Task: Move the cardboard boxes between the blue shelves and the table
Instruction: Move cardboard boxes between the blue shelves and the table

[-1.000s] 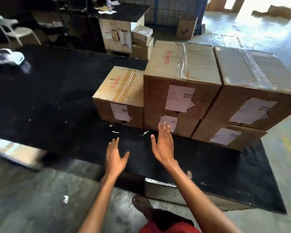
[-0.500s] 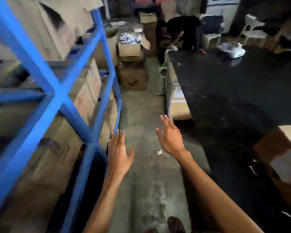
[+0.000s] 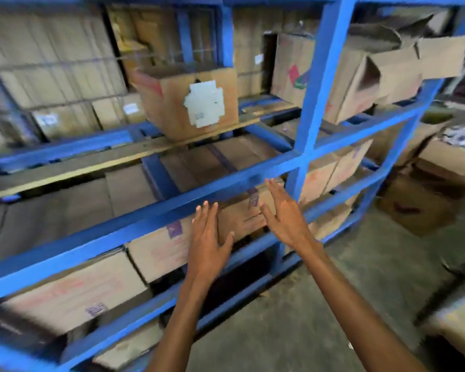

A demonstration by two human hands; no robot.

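Straight and lightly spread at the fingers (image 3: 205, 214) of the left hand (image 3: 208, 247), thumb out to the side, pinching nothing. Likewise straight, close together and empty at the fingers (image 3: 275, 193) of the right hand (image 3: 286, 220). Palms turned toward each other, a gap left between.

In that gap, at 12 o'clock from both sets of fingertips: the brown face of a cardboard box (image 3: 240, 220), sitting on a lower level of the blue shelves (image 3: 64, 151), tucked just behind the slanting front beam (image 3: 134, 224). Spans roughly the space between the palms. Impossible to tell through the blur whether either hand touches box or beam; looks very near.

Reaches deeper with the right hand, fingertips up at the beam's line, at about 1 o'clock from the left hand, so judged the nearer to the box, at its right edge. Long axis judged to run back into the shelf toward 12 o'clock, though hidden in part by the beam. Calls, probably, for one palm on each side face and a pull toward 6 o'clock, out under the beam.

Further out, at 11 o'clock on the level above: a labelled box (image 3: 172, 108) with a torn white sticker, standing on a plank (image 3: 91, 167). More cartons at 9 o'clock and at 2 o'clock past the upright post (image 3: 310, 116). Concrete floor (image 3: 346, 304) at 5 o'clock.
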